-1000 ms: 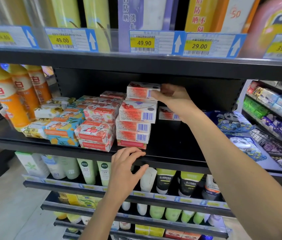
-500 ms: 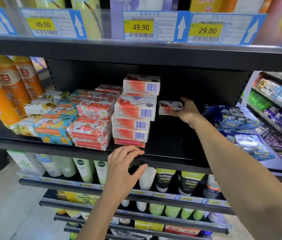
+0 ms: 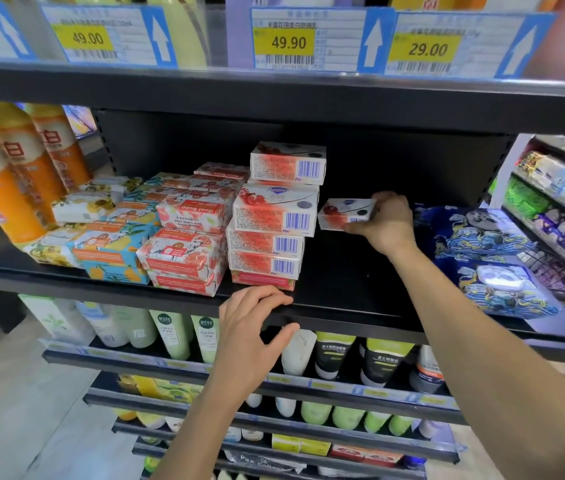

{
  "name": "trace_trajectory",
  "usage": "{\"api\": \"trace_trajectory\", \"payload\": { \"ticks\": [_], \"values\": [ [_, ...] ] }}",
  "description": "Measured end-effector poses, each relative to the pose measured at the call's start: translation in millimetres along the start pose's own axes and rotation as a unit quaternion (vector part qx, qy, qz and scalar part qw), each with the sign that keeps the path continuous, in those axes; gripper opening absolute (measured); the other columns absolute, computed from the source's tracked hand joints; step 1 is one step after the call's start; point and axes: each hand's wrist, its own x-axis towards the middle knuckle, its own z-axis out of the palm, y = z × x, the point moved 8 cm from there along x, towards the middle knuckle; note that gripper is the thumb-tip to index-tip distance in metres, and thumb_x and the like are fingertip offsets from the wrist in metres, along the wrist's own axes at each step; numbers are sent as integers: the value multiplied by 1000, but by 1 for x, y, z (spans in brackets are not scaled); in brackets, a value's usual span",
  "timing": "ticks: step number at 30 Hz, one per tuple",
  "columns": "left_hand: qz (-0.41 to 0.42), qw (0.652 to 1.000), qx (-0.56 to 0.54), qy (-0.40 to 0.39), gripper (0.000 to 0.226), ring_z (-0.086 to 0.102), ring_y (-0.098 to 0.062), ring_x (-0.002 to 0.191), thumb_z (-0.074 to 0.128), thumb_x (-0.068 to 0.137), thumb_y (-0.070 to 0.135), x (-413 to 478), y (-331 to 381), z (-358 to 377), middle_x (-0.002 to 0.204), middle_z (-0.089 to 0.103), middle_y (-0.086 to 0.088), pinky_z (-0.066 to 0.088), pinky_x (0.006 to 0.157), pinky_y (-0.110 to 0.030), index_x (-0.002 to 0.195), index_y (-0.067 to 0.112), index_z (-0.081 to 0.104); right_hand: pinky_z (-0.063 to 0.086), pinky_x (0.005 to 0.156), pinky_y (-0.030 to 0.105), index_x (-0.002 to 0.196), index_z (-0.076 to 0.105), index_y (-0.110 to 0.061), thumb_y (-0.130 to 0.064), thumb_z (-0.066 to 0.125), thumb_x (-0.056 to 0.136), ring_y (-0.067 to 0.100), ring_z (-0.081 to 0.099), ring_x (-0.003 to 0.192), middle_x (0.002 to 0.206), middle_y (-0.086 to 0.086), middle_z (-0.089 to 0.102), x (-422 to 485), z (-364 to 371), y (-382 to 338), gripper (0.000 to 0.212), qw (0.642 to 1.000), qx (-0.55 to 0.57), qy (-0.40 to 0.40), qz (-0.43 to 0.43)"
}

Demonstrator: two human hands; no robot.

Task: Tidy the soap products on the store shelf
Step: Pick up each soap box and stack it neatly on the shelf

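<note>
Right hand (image 3: 386, 223): pinches a small, glossy cardboard soap box (image 3: 345, 213) by its right end.
Soap box: just right of the stack (image 3: 274, 223) of flat red-and-white boxes.
Left hand (image 3: 249, 327): fingers loosely bent on the shelf (image 3: 343, 318) front edge, holding nothing.
Open room: bare black shelf between stack and blue packs (image 3: 475, 237).

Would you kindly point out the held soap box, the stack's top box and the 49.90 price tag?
held soap box (image 3: 345, 211), head view, top face.
stack's top box (image 3: 288, 168), head view, barcode side.
49.90 price tag (image 3: 285, 41), head view, yellow panel.
</note>
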Motion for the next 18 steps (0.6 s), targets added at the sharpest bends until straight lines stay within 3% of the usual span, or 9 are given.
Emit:
{"api": "trace_trajectory", "payload": {
  "ticks": [5, 9, 10, 13, 16, 18],
  "values": [
    [-9, 1000, 4, -2, 34, 37, 6, 122, 65, 88, 46, 1, 1, -1, 122, 53, 25, 11, 110, -10, 117, 29, 69, 47, 102, 38, 134, 57, -9, -24, 97, 64, 32, 53, 118, 132, 13, 49, -86, -40, -30, 82, 994, -8, 73, -83],
    [-29, 1000, 0, -6, 32, 35, 12, 121, 76, 88, 36, 1, 6, -4, 121, 54, 26, 13, 110, -9, 118, 27, 71, 51, 95, 29, 138, 54, -18, -24, 97, 66, 12, 57, 106, 128, 1, 49, -145, -57, -16, 84, 994, 44, 60, -74],
    [-48, 999, -20, -11, 33, 34, 15, 123, 78, 89, 35, 0, 8, -6, 122, 54, 28, 15, 111, -9, 120, 29, 70, 51, 90, 25, 136, 54, -22, -23, 97, 66, 4, 57, 101, 126, -3, 50, -159, -61, -13, 83, 993, 67, 52, -76],
    [-127, 982, -136, -24, 41, 44, 11, 127, 77, 87, 36, -7, 20, -19, 125, 55, 34, 30, 108, -10, 126, 39, 65, 52, 81, 19, 131, 55, -29, -17, 97, 65, 3, 58, 101, 123, -9, 52, -194, -66, -5, 79, 987, 133, 33, -86],
    [-180, 949, -258, -29, 51, 59, 4, 119, 74, 83, 42, -15, 39, -27, 124, 65, 21, 46, 99, -12, 132, 37, 61, 51, 85, 18, 130, 57, -28, -12, 95, 66, 6, 58, 109, 126, -7, 55, -221, -62, -4, 77, 978, 185, 11, -99],
    [-244, 906, -340, -59, 61, 65, 1, 114, 72, 79, 52, -24, 43, -19, 121, 71, 16, 53, 95, -18, 136, 34, 59, 51, 87, 18, 131, 57, -27, -11, 95, 67, 9, 58, 113, 129, -7, 56, -234, -57, -7, 76, 972, 207, -12, -113]
  ]
}}
